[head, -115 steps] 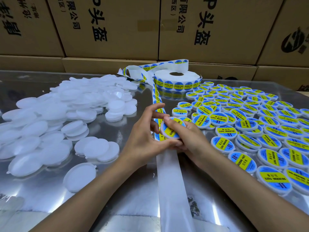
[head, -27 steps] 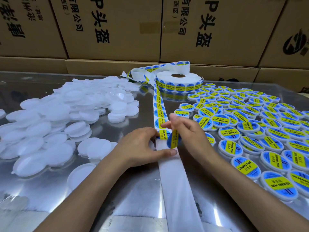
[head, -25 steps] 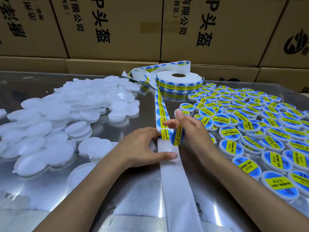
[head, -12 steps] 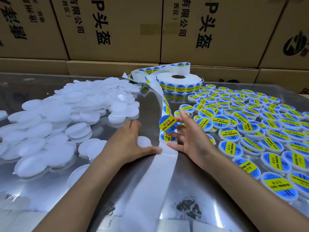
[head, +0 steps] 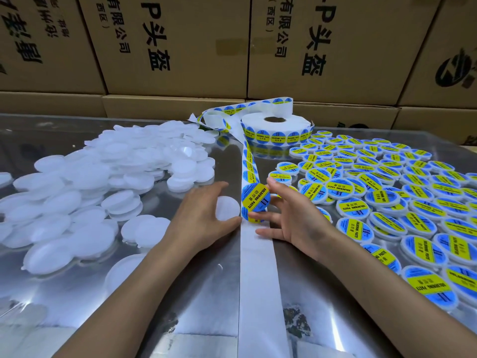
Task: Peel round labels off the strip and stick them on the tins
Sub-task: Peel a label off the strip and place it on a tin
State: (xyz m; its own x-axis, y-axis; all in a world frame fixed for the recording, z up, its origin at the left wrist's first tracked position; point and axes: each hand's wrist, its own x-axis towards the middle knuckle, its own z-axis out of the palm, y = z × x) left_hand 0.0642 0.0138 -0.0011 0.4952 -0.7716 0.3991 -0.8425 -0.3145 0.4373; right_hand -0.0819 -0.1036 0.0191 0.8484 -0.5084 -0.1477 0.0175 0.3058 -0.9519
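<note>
While our right hand [head: 291,218] pinches the peeled label [head: 255,197] by its edge above the strip [head: 256,267], our left hand [head: 206,215] curls round a blank tin [head: 227,208] on the desk [head: 180,306]. We judge the label thin, floppy and sticky, best held by its rim, the tin light and rigid.

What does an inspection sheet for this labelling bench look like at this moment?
Surface: shiny metal table, reflective.
Job's things: label roll at back; strip runs toward the viewer; blank white tins heaped left; labelled tins spread right.
Clutter: nothing seen.
Hands: left hand holds a blank tin; right hand pinches a peeled round label.
Cables: nothing seen.
Surroundings: printed cardboard boxes stacked behind.
</note>
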